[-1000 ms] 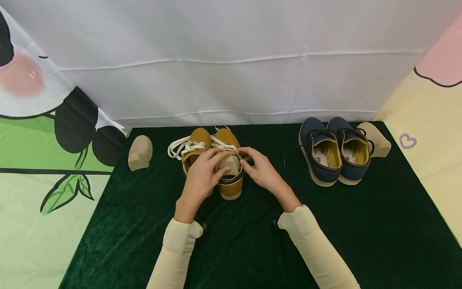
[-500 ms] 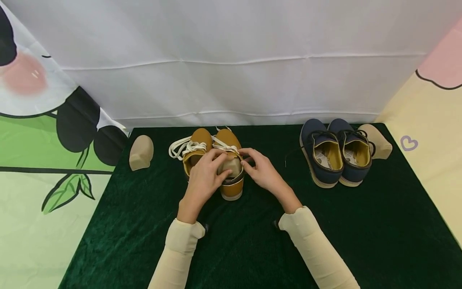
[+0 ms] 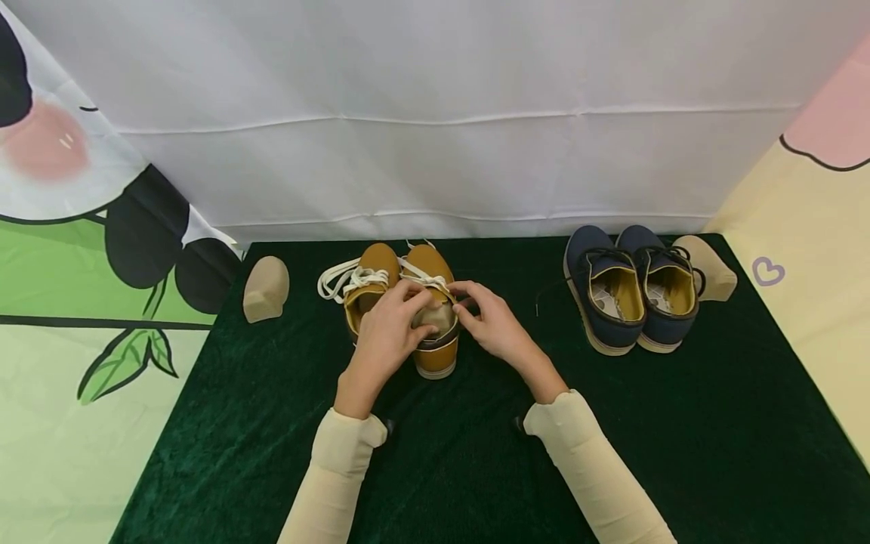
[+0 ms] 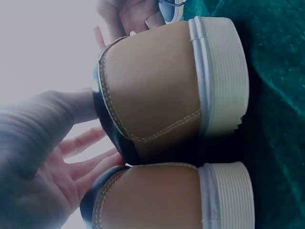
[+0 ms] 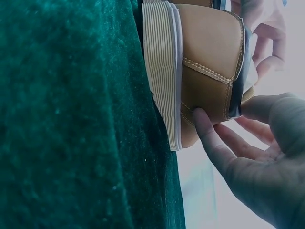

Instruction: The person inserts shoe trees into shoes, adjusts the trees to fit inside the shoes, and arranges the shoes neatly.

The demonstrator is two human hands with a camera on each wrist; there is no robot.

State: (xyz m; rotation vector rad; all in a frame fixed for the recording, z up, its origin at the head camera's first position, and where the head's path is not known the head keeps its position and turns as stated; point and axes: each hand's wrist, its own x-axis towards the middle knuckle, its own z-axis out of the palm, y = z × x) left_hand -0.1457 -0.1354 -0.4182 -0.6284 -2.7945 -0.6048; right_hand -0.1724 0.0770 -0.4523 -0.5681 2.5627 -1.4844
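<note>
You're pinching the right-hand tan shoe [image 3: 436, 357] on the desk [image 3: 469, 476] with your right hand [image 3: 495, 321]; your left hand [image 3: 386, 326] is arching over the beige insert [image 3: 435, 320] in its opening, grip unclear; holding the collar [image 5: 237, 98] wide should be helping you centre it

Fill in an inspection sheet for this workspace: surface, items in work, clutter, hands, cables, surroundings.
Surface: dark green cloth, slightly wrinkled.
Items in work: left tan shoe and right tan shoe side by side; beige form inside the right one.
Clutter: navy shoes, beige block beside them; another beige block far left.
Hands: right hand pinches the right tan shoe's collar; left hand at its opening, grip unclear.
Cables: nothing seen.
Surroundings: white drape behind, printed cloth either side.
</note>
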